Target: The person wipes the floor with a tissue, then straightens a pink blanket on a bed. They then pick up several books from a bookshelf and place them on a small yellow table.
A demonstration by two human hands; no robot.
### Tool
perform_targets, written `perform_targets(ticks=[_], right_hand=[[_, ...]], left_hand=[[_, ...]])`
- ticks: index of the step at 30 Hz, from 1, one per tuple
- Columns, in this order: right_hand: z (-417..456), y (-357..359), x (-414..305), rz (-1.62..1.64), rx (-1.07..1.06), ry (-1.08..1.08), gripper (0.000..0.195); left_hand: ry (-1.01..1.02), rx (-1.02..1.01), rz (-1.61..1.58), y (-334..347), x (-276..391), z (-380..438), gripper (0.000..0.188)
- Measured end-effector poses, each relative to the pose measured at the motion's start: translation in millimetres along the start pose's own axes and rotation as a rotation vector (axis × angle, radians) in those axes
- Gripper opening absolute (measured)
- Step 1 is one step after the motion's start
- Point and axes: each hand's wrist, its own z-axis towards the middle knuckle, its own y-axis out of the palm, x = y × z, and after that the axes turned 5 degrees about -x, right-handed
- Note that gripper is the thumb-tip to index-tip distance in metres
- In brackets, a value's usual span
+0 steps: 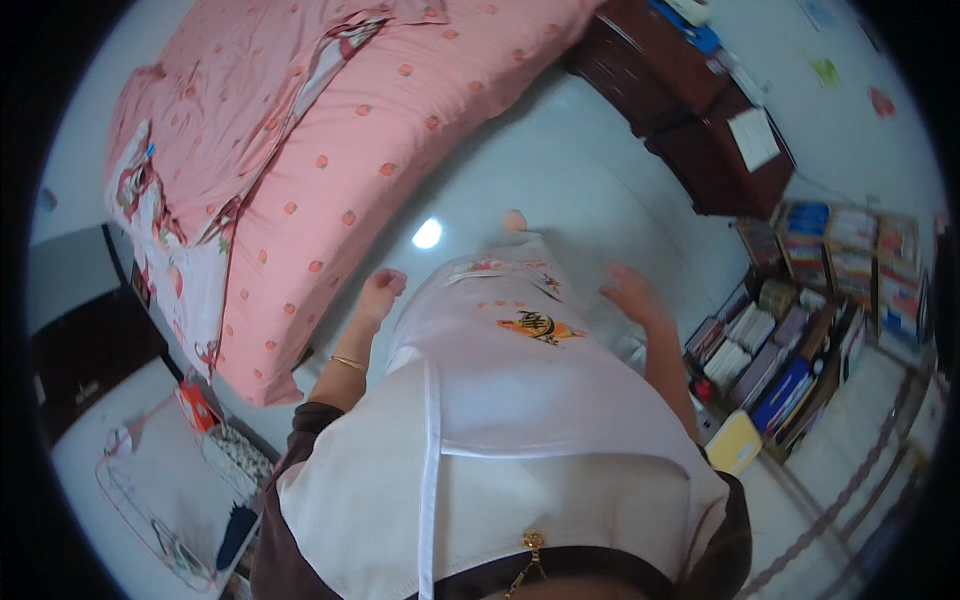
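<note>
Below me is a white apron [517, 397] with an orange and black print, worn over a brown-sleeved top. My left hand [386, 289], its fingers curled with nothing visible in them, hangs beside the apron; a gold bracelet [348, 364] circles that forearm. On the other side, my right hand [628, 289] is slightly blurred, fingers apart and holding nothing. Nearest to my left hand is the bed with its pink strawberry-print sheet [337, 195]. A rumpled pink cover [217, 97] lies on top. One bare foot [515, 220] shows past the apron's hem.
Dark wooden cabinets [697, 142] stand at the upper right, with a white paper [754, 139] on one. Shelves of books [847, 255] and a box of books [772, 360] are at the right. At the lower left, cables [161, 540] lie near a red-orange box [196, 406].
</note>
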Motion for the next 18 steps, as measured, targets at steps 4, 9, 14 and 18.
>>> perform_targets(ticks=[4, 9, 14, 18], right_hand=[[108, -95, 7, -0.074, 0.011, -0.154, 0.051], [228, -186, -41, -0.245, -0.051, -0.282, 0.052], [345, -227, -125, -0.192, -0.138, -0.391, 0.057], [426, -246, -190, 0.019, -0.16, -0.448, 0.067]], left_hand=[[-0.193, 0.193, 0.129, -16, -64, 19, 0.029], [-0.385, 0.199, 0.349, -8, -100, 16, 0.043], [-0.379, 0.183, 0.181, -18, -40, 78, 0.04], [-0.183, 0.217, 0.155, -54, 42, 167, 0.033]])
